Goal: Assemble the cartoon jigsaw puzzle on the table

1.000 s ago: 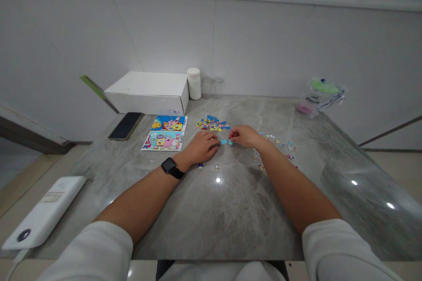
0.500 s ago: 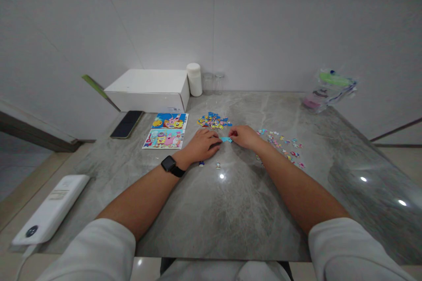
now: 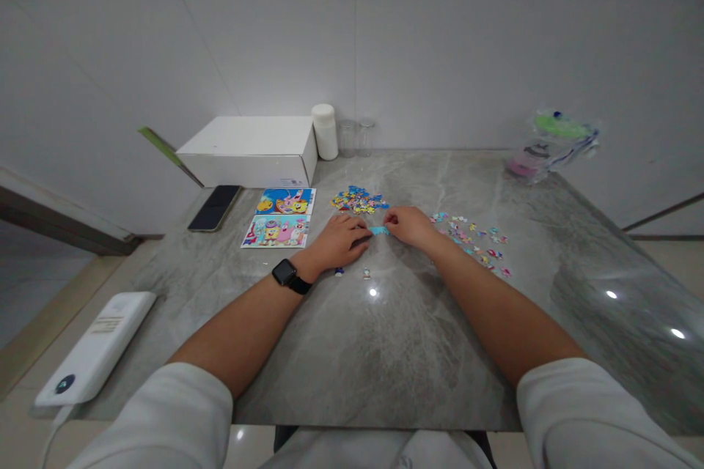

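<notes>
Light-blue jigsaw puzzle pieces point(image 3: 379, 231) lie on the table between my two hands. My left hand point(image 3: 342, 242) rests flat beside them, fingers stretched out and their tips at the pieces' left edge. At the right end, my right hand point(image 3: 405, 226) pinches a puzzle piece, mostly covered by its fingers. Just beyond the hands is a heap of blue and yellow puzzle pieces point(image 3: 358, 199). More loose pieces point(image 3: 474, 236) are spread out to the right of my right hand. Two small pieces, one dark blue point(image 3: 339, 272) and one pale point(image 3: 367, 274), lie nearer to me.
A picture sheet point(image 3: 279, 229) with cartoon figures lies left of my hands, near a phone point(image 3: 215, 208). Behind stand a white box point(image 3: 247, 150), a white bottle point(image 3: 325, 133) and two clear glasses point(image 3: 356, 139). A plastic bag point(image 3: 553, 146) sits back right, a white power bank point(image 3: 97, 348) front left.
The view has shifted slightly. Both hands stay at the light-blue pieces, and the right fingers have moved only a little.
</notes>
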Tool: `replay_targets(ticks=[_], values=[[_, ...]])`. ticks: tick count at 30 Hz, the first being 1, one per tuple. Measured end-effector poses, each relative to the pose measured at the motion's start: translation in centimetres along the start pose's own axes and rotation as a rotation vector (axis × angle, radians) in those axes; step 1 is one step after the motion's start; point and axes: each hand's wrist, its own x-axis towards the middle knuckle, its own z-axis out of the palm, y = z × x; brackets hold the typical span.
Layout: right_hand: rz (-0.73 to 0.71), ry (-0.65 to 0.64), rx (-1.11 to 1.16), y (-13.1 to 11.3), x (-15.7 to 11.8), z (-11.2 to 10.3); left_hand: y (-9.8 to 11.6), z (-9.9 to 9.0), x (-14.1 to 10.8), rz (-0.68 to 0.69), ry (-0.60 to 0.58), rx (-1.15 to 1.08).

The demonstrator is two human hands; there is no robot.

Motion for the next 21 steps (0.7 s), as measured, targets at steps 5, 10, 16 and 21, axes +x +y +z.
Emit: replay_targets(ticks=[5, 10, 16, 21], values=[[-0.112, -0.057, -0.017, 1.0, 0.2, -0.4, -0.1, 0.0, 0.0, -0.003, -0.007, -0.005], [-0.133, -0.062, -0.041, 1.4, 0.5, -0.1, 0.0, -0.1, 0.0, 0.004, -0.003, 0.0], [-0.133, -0.049, -0.068, 1.2, 0.3, -0.1, 0.1, -0.1, 0.0, 0.004, -0.001, 0.001], [-0.111, -0.033, -0.062, 0.9, 0.1, -0.2, 0.0, -0.1, 0.0, 0.002, -0.004, 0.01]])
